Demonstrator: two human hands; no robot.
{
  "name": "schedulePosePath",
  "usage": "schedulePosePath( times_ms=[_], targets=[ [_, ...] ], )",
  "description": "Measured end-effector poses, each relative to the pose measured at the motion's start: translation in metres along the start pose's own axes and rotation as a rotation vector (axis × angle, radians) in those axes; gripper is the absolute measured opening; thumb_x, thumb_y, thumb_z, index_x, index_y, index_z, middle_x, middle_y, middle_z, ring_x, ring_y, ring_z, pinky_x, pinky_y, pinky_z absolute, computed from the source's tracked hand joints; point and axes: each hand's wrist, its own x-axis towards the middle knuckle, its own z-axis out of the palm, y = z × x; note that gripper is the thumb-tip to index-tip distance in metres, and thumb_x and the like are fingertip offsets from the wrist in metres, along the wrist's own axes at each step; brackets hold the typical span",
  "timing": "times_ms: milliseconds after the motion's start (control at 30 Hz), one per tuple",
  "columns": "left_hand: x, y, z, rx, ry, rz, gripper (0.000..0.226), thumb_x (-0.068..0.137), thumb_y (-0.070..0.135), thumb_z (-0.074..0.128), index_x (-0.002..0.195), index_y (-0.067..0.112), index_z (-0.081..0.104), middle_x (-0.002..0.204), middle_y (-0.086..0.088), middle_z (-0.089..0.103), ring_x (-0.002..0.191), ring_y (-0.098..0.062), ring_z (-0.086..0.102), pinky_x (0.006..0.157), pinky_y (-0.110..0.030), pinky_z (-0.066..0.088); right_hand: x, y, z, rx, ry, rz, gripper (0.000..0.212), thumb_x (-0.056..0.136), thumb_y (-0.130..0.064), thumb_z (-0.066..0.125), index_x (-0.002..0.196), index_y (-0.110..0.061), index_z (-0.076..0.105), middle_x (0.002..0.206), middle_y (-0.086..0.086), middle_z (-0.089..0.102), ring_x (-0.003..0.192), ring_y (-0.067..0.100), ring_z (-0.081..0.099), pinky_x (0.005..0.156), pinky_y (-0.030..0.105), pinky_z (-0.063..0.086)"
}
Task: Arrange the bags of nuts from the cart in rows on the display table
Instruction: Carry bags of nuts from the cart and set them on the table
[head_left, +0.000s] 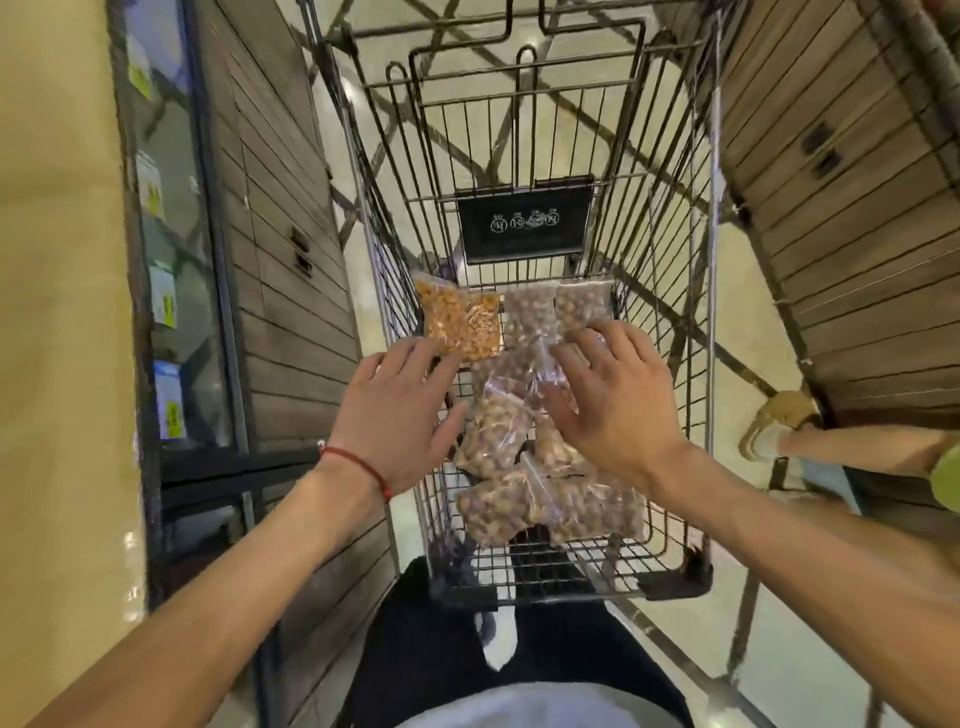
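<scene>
Both hands, left (402, 410) and right (615, 397), hover with fingers spread and holding nothing over the bags (498, 431) in the cart (670, 551).

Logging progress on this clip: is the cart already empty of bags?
No, an orange bag and several brown bags lie in the cart, below the left hand and right hand, both open.

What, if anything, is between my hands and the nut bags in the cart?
Nothing visible. The left hand and right hand are open just above the bags, and the cart is open on top.
</scene>
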Motion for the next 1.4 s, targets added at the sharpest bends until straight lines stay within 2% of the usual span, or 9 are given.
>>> schedulePosePath(
  times_ms=[233, 433, 600, 733, 900, 1000, 1167, 1267, 1400],
  targets=[
    [0.069, 0.011, 0.018, 0.003, -0.126, -0.086, 0.06, 0.104, 0.055, 0.027, 0.152, 0.022, 0.039, 0.155, -0.006, 0.045, 0.145, -0.027, 0.04, 0.111, -0.048, 0.042, 0.052, 0.041, 0.039, -0.009, -0.118, -0.051, 0.041, 0.097, -0.042, 0.054, 0.119, -0.011, 0.068, 0.131, 0.013, 0.069, 0.127, 0.036, 0.06, 0.109, 0.052, 0.041],
    [0.122, 0.007, 0.052, -0.092, -0.228, -0.168, 0.058, 0.106, 0.05, 0.03, 0.154, 0.02, 0.039, 0.16, -0.008, 0.04, 0.15, -0.031, 0.032, 0.116, -0.049, 0.037, 0.085, 0.051, 0.069, -0.056, -0.197, -0.006, 0.052, 0.1, -0.048, 0.041, 0.128, -0.011, 0.066, 0.137, 0.016, 0.067, 0.13, 0.038, 0.059, 0.117, 0.056, 0.042],
    [0.163, -0.006, 0.11, -0.489, -0.217, -0.439, 0.049, 0.104, 0.039, 0.051, 0.148, 0.016, 0.046, 0.147, -0.008, 0.048, 0.135, -0.028, 0.045, 0.107, -0.046, 0.047, 0.102, 0.05, 0.099, 0.002, -0.172, 0.067, 0.047, 0.102, -0.043, 0.044, 0.132, -0.011, 0.062, 0.127, 0.012, 0.069, 0.119, 0.033, 0.06, 0.111, 0.052, 0.042],
    [0.203, -0.018, 0.154, -0.68, -0.149, -0.638, 0.05, 0.101, 0.034, 0.059, 0.142, 0.008, 0.047, 0.139, -0.011, 0.048, 0.124, -0.027, 0.051, 0.091, -0.036, 0.043, 0.105, 0.046, 0.123, 0.043, -0.212, 0.145, 0.046, 0.106, -0.043, 0.044, 0.139, -0.014, 0.059, 0.124, 0.007, 0.069, 0.121, 0.03, 0.059, 0.11, 0.049, 0.043],
    [0.242, -0.032, 0.193, -0.852, -0.11, -0.814, 0.06, 0.088, 0.039, 0.066, 0.142, 0.016, 0.05, 0.132, -0.005, 0.057, 0.119, -0.021, 0.055, 0.107, -0.041, 0.048, 0.102, 0.048, 0.149, 0.045, -0.193, 0.152, 0.037, 0.104, -0.038, 0.051, 0.128, -0.014, 0.065, 0.109, 0.003, 0.067, 0.106, 0.027, 0.057, 0.102, 0.044, 0.042],
    [0.259, -0.036, 0.221, -0.937, -0.128, -0.92, 0.051, 0.08, 0.049, 0.063, 0.123, 0.022, 0.06, 0.115, -0.005, 0.07, 0.108, -0.029, 0.068, 0.097, -0.049, 0.058, 0.101, 0.052, 0.16, 0.039, -0.193, 0.142, 0.035, 0.104, -0.037, 0.049, 0.123, -0.014, 0.067, 0.106, 0.003, 0.067, 0.102, 0.027, 0.055, 0.101, 0.042, 0.037],
    [0.277, -0.044, 0.249, -0.846, -0.203, -1.103, 0.095, 0.058, 0.074, 0.058, 0.132, 0.016, 0.058, 0.132, -0.014, 0.064, 0.122, -0.038, 0.06, 0.101, -0.055, 0.053, 0.099, 0.061, 0.165, 0.06, -0.241, 0.143, 0.041, 0.095, -0.041, 0.063, 0.127, -0.015, 0.065, 0.113, 0.003, 0.066, 0.106, 0.025, 0.056, 0.105, 0.044, 0.041],
    [0.282, -0.04, 0.236, -0.821, -0.283, -1.129, 0.082, 0.082, 0.056, 0.071, 0.148, 0.015, 0.045, 0.15, -0.016, 0.046, 0.139, -0.039, 0.041, 0.115, -0.055, 0.039, 0.099, 0.064, 0.164, 0.062, -0.259, 0.159, 0.039, 0.092, -0.041, 0.066, 0.123, -0.016, 0.066, 0.113, 0.002, 0.067, 0.107, 0.025, 0.057, 0.105, 0.044, 0.043],
    [0.29, -0.038, 0.237, -0.813, -0.262, -1.169, 0.074, 0.082, 0.054, 0.072, 0.143, 0.02, 0.047, 0.147, -0.013, 0.043, 0.135, -0.038, 0.042, 0.112, -0.056, 0.04, 0.099, 0.066, 0.167, 0.062, -0.253, 0.168, 0.036, 0.092, -0.039, 0.066, 0.119, -0.015, 0.068, 0.111, 0.003, 0.067, 0.105, 0.024, 0.057, 0.102, 0.041, 0.043]
  ],
)
